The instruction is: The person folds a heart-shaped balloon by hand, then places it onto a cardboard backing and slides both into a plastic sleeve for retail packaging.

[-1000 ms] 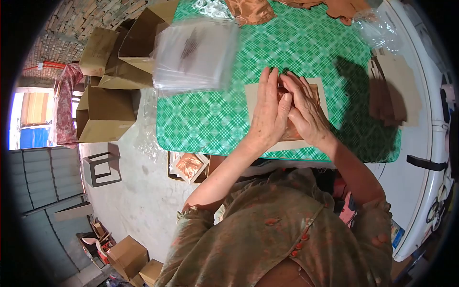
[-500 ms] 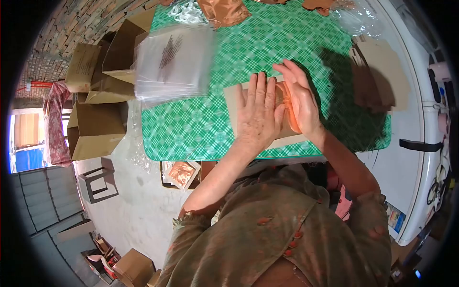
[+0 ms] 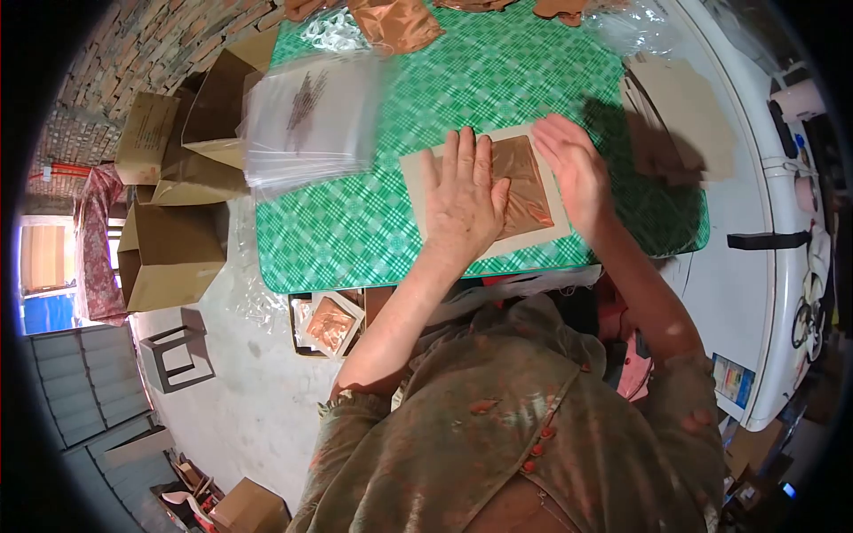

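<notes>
Nearest to me I see my own patterned sleeves and forearms reaching up toward twelve o'clock over the near edge of the tabletop (image 3: 355,240), which wears a green checked cloth. My left hand (image 3: 462,200) lies flat, fingers spread and extended, gripping nothing, pressing down on the left part of a tan cardboard sheet (image 3: 418,182). Its fingertips overlap the left edge of the copper foil square (image 3: 524,191) that lies on that cardboard. My right hand (image 3: 573,169) is also open and flat, holding nothing, resting at three o'clock of the foil, touching its right edge and the cardboard border. So the foil sits between my two hands, just at their fingertips.

At nine o'clock of the left hand, well apart, a stack of clear plastic bags (image 3: 306,120) lies on the cloth. At two o'clock of the right hand sits a pile of cardboard sheets (image 3: 689,111). Farther off, at the tabletop's far edge, more copper foil pieces (image 3: 400,22) lie crumpled. Beyond the left edge stand open cardboard boxes (image 3: 169,253) on the floor.
</notes>
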Demonstrator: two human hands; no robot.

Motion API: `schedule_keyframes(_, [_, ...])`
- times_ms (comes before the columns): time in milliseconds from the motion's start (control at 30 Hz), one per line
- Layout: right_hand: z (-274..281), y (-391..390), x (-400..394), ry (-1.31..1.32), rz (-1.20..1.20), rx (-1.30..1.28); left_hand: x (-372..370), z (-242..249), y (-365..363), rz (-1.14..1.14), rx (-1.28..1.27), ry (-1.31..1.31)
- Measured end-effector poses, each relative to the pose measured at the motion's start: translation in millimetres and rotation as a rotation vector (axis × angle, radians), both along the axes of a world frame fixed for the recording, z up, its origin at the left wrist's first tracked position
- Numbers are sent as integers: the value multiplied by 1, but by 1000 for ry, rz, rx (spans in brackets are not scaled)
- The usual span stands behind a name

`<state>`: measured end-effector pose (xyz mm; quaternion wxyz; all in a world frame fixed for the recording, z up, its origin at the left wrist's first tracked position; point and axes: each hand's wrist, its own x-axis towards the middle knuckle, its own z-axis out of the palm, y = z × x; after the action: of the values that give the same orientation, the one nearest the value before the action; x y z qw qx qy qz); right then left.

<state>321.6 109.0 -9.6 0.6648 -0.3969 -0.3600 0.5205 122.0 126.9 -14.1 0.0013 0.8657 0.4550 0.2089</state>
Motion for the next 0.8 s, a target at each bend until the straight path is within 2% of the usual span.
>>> schedule_keyframes(33, [6, -15, -1, -49, -45, -36, 0, 0, -1, 0, 1, -3])
schedule_keyframes(133, [39, -82, -1, -587, 39, -170, -3, 4, -17, 2, -40, 9])
schedule_keyframes(200, [32, -131, 0, -164, 287, -169, -7, 7, -32, -7, -68, 3])
schedule_keyframes(267, [35, -172, -9, -249, 422, -401, -9, 8, -43, -8, -96, 7])
schedule_keyframes(367, [-6, -197, -24, -778, 475, -328, -9, 7, -54, 3, -122, 23])
schedule_keyframes(500, [-35, -173, -54, -437, 450, -206, -8, 5, -61, 10, -123, 18])
schedule_keyframes(633, [-32, -160, -80, 33, 443, -547, -9, 4, -64, 4, -127, 10])
schedule_keyframes(733, [-34, -153, -93, 177, 450, -425, -12, -2, -66, 3, -153, -20])
schedule_keyframes(767, [-37, -155, -97, 181, 399, -447, -11, -2, -66, 5, -158, -33])
schedule_keyframes(800, [-46, -156, -94, 162, 447, -449, -11, -2, -67, 6, -164, -46])
